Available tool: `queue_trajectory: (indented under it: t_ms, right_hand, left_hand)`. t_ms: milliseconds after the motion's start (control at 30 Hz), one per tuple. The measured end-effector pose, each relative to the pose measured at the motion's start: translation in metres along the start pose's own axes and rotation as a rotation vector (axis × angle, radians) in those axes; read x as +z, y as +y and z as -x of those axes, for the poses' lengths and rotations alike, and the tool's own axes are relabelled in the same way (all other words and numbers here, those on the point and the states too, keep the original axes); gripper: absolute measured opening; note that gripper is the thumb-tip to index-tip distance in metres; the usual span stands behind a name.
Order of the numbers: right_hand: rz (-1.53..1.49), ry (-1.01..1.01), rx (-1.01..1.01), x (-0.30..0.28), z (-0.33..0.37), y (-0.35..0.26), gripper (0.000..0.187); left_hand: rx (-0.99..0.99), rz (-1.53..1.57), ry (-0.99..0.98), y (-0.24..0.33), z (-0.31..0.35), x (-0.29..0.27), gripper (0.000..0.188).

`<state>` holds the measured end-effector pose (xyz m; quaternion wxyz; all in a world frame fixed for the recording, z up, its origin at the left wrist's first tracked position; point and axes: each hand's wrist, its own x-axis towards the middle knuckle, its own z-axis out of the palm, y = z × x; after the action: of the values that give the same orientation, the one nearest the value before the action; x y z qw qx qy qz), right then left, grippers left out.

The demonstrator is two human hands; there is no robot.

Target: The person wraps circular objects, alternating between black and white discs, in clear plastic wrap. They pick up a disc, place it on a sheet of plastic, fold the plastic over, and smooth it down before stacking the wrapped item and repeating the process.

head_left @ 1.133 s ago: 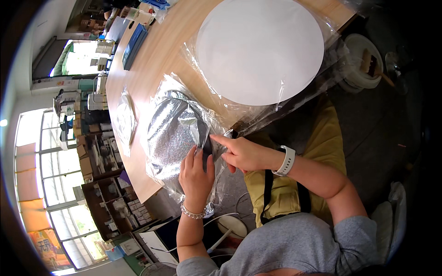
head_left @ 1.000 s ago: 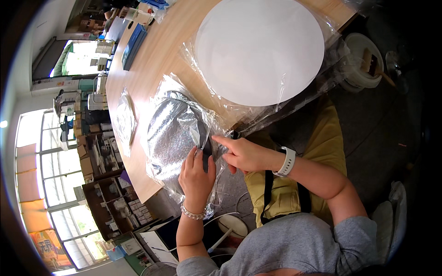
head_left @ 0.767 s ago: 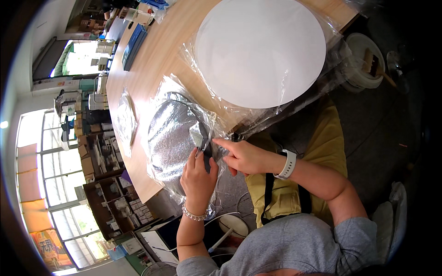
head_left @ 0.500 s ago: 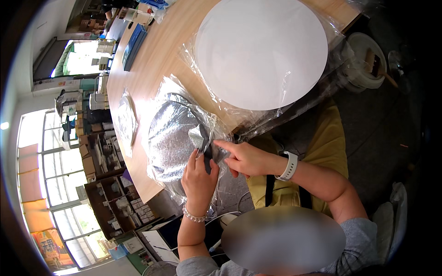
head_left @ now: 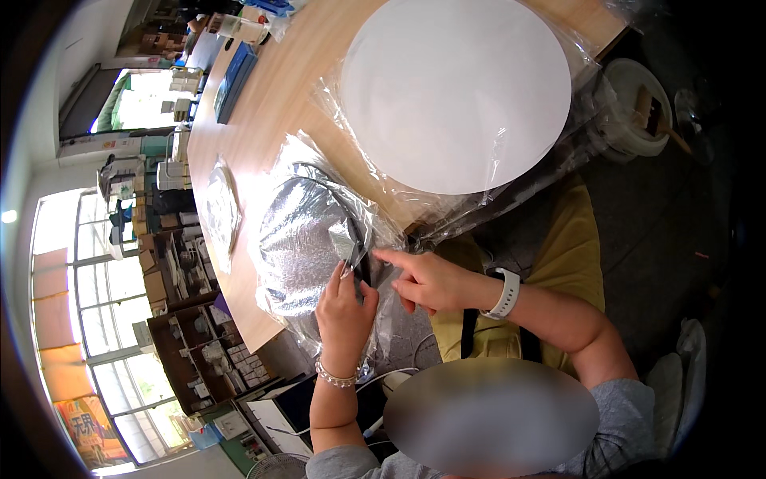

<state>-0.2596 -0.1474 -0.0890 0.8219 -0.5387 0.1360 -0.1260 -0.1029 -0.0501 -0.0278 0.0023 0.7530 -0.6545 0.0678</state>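
A round silver foil piece (head_left: 302,239) with a dark edge lies in a clear plastic bag (head_left: 388,233) on the near part of the table. My left hand (head_left: 345,315), with a beaded bracelet, is at the bag's near edge. Its fingers rest over the foil and its thumb is on the other side of the dark rim, so the edge sits between them. My right hand (head_left: 431,281), with a white watch, is just right of that rim. Its index finger is stretched toward the plastic, the other fingers are loosely bent, and nothing shows in it.
A large white disc (head_left: 459,96) lies on clear plastic film on the wooden table (head_left: 283,96). Another plastic-wrapped round piece (head_left: 221,203) is further left, with a blue flat case (head_left: 235,82) beyond it. A white bucket (head_left: 636,104) stands beside the table at right.
The pale raised fold of foil beside the dark rim now lies flatter. My hands have hardly moved, the right index finger slightly lower.
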Motion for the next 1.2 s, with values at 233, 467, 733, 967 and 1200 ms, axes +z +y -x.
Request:
queue_trajectory:
  t_ms: [233,467,733,967,1200]
  right_hand:
    - [-0.352,-0.200,0.114,0.030,-0.012,0.014,0.063]
    - [-0.406,-0.228,0.126,0.030,-0.012,0.020,0.067]
    - [-0.397,-0.230,0.134,0.027,-0.013,0.019,0.063]
    - [-0.423,-0.220,0.134,0.027,-0.014,0.025,0.060]
    - [-0.433,-0.212,0.155,0.027,-0.014,0.019,0.059]
  left_hand:
    - [-0.111,0.256,-0.095,-0.015,-0.002,-0.012,0.024]
    - [-0.082,0.360,-0.146,-0.036,0.004,-0.016,0.037]
    - [-0.117,0.521,-0.176,-0.046,0.007,-0.013,0.039]
    - [0.027,0.390,-0.119,-0.045,0.012,-0.013,0.044]
    - [-0.050,0.451,-0.167,-0.044,0.008,-0.017,0.049]
